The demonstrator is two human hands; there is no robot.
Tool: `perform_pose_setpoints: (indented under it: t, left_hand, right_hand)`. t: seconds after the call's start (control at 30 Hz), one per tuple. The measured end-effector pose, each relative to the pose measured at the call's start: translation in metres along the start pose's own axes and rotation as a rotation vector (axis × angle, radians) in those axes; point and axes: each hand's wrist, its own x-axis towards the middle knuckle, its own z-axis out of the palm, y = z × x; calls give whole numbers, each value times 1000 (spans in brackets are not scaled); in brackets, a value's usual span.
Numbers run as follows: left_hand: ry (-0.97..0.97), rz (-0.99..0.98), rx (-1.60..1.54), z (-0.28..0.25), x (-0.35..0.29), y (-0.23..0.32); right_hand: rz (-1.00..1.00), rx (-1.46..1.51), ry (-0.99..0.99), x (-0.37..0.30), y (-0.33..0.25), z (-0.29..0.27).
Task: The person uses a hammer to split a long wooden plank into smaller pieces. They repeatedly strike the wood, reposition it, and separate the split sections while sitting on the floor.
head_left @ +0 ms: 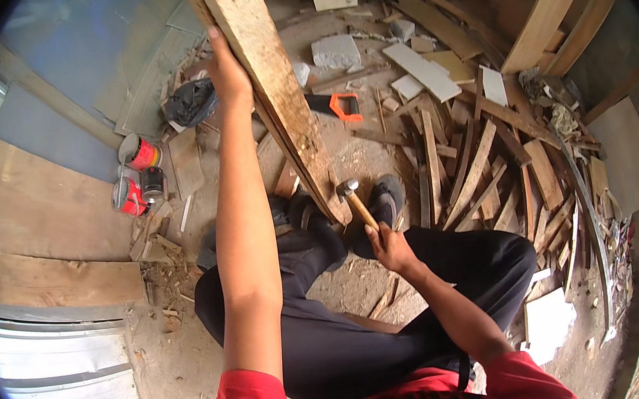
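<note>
My left hand (230, 75), at the end of an outstretched arm, is wrapped round the left edge of a long wooden plank (269, 71). The plank slants from the top of the view down toward my shoes, its near end beside them. A dark, narrow gap runs along its left side, and whether that is a second board I cannot tell. In my right hand (392, 248) is a hammer (360, 207), gripped by its wooden handle. Its metal head is beside the plank's near end, between my shoes; whether they touch I cannot tell.
An orange-handled saw (344, 107) lies on the floor beyond the plank. Heaped wood offcuts (474, 174) cover the right side. Red and black paint cans (139, 153) stand at left near a black plastic bag (190, 102). Boards (550, 8) lean at the far right.
</note>
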Motion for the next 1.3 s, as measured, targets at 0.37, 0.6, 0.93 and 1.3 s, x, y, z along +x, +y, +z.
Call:
perform_pose_setpoints:
  t: [0.37, 0.6, 0.93, 1.3]
  left_hand:
    - [-21, 63, 119, 9, -3, -6]
    - [-42, 103, 160, 11, -7, -5]
    - [-41, 47, 107, 9, -6, -12]
    - [-71, -24, 143, -9, -1, 4]
  right_hand:
    - [-232, 172, 149, 55, -96, -38]
    - [-236, 160, 168, 42, -101, -49]
    - [-323, 126, 211, 51, -82, -38]
    - [-82, 192, 143, 42, -63, -19]
